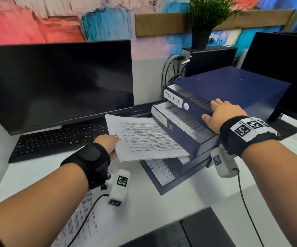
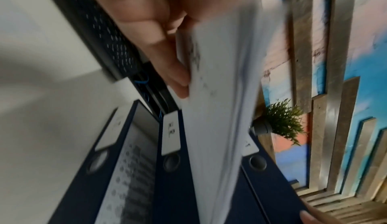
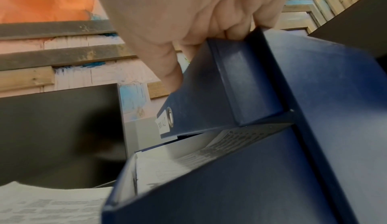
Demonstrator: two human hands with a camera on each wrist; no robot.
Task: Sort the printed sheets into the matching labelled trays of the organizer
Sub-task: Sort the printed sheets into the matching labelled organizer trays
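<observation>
Fingers (image 2: 167, 58) of left hand (image 1: 108, 145) pinch printed sheets (image 1: 144, 139); only right-wrist view shows right hand (image 3: 188, 20) curled gripping TASK LIST tray (image 3: 209, 87).

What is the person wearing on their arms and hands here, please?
Both hands, left hand and right hand, are bare. Each wrist carries a black strap; the right wrist strap has white square-code tags. A white camera block with a black cable hangs under each wrist.

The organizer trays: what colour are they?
Dark navy blue, with white handwritten labels. The organizer shows best in the head view; the right hand holds its top tray.
</observation>
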